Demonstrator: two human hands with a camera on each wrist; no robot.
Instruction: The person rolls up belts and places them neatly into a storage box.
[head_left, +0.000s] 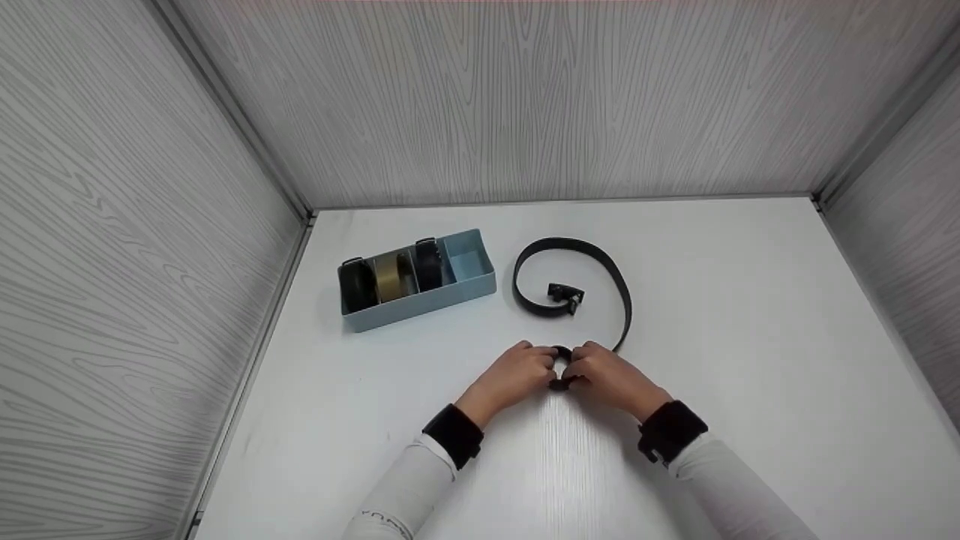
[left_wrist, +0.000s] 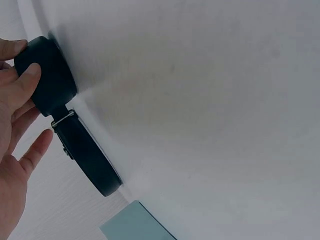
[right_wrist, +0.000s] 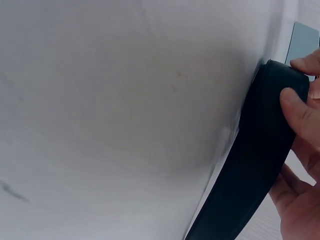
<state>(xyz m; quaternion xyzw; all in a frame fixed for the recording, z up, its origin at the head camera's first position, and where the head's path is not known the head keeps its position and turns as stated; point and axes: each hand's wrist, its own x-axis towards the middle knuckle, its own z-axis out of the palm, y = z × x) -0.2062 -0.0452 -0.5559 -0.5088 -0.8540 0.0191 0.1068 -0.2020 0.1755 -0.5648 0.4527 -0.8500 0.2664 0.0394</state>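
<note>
Both hands grasp the rolled end of a black belt on the white table.

The left hand [head_left: 517, 375] and right hand [head_left: 607, 375] meet at table centre, fingers curled round the coiled end of the black belt [head_left: 592, 259]; in the left wrist view the left hand's fingertips [left_wrist: 31, 70] press the roll. The belt's free length loops away toward 12 o'clock from the hands, its buckle [head_left: 565, 295] lying inside the loop. At 10 o'clock from the hands sits a blue divided organiser box [head_left: 472, 289] holding three rolled belts: black, tan, black. The box's rightmost compartment shows bare floor. The white table [head_left: 750, 337] is enclosed by grey wood-grain panels.
</note>
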